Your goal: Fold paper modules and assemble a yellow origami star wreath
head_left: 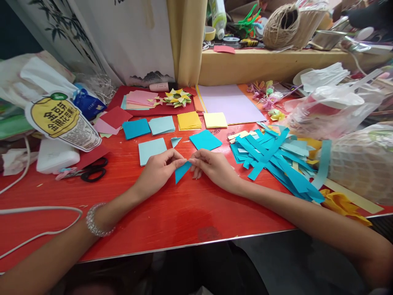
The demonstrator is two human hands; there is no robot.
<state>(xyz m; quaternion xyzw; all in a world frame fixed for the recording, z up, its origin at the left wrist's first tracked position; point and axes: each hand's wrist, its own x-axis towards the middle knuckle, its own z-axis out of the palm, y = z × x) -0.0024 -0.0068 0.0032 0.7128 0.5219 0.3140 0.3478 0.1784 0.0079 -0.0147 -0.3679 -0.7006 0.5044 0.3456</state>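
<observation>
The left hand (161,169) and right hand (216,170) are holding the small blue paper piece (181,173) between them over the red surface (159,229), fingers (178,163) pinched at its upper edge, and an uneven tug would probably be risking a crooked crease.

On the bare left forearm (66,241), at the lower left of the frame, there is a round bracelet of clear, shiny beads (92,222). Dark clothing (211,266) is visible at the bottom centre.
</observation>
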